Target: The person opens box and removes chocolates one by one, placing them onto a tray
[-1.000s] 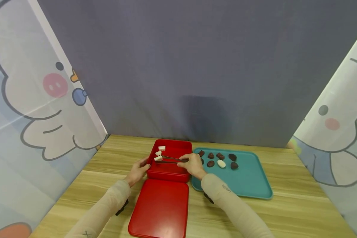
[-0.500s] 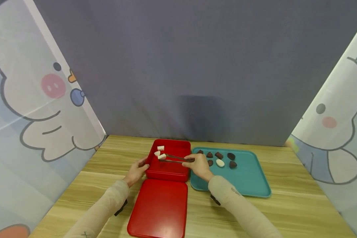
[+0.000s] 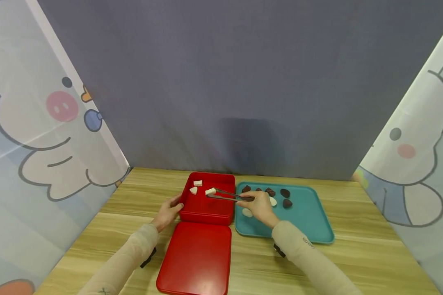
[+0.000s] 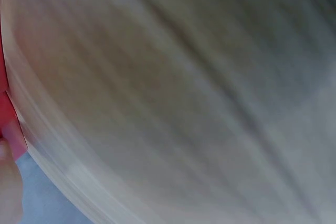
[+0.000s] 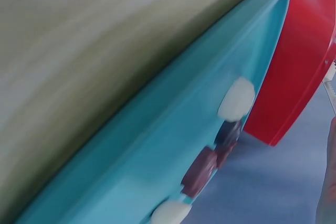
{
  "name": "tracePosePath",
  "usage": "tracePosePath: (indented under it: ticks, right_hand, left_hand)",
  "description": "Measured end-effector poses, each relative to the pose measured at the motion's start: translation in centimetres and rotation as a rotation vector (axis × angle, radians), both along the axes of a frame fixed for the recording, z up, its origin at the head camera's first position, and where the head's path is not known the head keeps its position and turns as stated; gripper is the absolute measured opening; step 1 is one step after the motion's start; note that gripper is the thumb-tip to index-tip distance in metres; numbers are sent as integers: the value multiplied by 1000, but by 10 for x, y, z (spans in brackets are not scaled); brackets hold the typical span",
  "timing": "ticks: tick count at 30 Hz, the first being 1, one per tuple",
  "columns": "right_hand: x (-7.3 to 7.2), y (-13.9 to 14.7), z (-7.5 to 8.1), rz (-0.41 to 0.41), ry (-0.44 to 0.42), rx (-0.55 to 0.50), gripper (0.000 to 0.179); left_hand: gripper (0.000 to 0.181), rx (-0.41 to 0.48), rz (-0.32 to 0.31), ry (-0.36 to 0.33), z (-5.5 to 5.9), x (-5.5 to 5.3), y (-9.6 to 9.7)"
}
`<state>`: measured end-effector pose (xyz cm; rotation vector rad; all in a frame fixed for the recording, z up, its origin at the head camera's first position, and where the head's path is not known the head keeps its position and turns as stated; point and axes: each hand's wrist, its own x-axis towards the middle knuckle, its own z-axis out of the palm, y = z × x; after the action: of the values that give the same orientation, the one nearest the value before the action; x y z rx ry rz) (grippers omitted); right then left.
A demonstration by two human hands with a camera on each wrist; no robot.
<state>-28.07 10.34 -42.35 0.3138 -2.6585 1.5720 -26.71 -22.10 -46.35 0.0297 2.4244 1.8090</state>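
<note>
In the head view, my right hand [image 3: 260,207] grips a pair of slim dark metal tongs [image 3: 231,197] pointing left. A small white block-shaped piece, like white chocolate [image 3: 210,191], sits between their tips over the open red box [image 3: 207,218]. Two more white pieces, one a block [image 3: 197,183] and one rounded triangular [image 3: 193,190], lie in the box's left part. My left hand [image 3: 167,212] holds the box at its near left side, thumb at the rim; its outer fingers are partly hidden. The left wrist view shows just a thumb [image 4: 9,187] beside red plastic.
A teal tray [image 3: 302,221] right of the box bears several dark chocolates [image 3: 287,203] and white ones [image 3: 247,212], some partly hidden by my right hand. A flat red lid [image 3: 195,258] lies in front of the box. A grey curtain [image 3: 243,82] hangs behind.
My right hand has moved right with the tongs, carrying the white piece from the box's left part toward its middle. My left hand stays at the box. The view has shifted slightly.
</note>
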Motion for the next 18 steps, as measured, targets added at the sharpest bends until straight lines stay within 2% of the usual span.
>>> tracePosePath:
  ticks: [5, 14, 18]
  right_hand:
    - [4, 14, 1, -28, 21, 14, 25]
    - [15, 37, 6, -36, -20, 14, 30]
    - [18, 45, 8, -40, 12, 25, 31]
  left_hand:
    - [51, -7, -3, 6, 1, 1, 0]
    - [50, -16, -1, 11, -1, 0, 0]
    - [50, -4, -2, 12, -1, 0, 0]
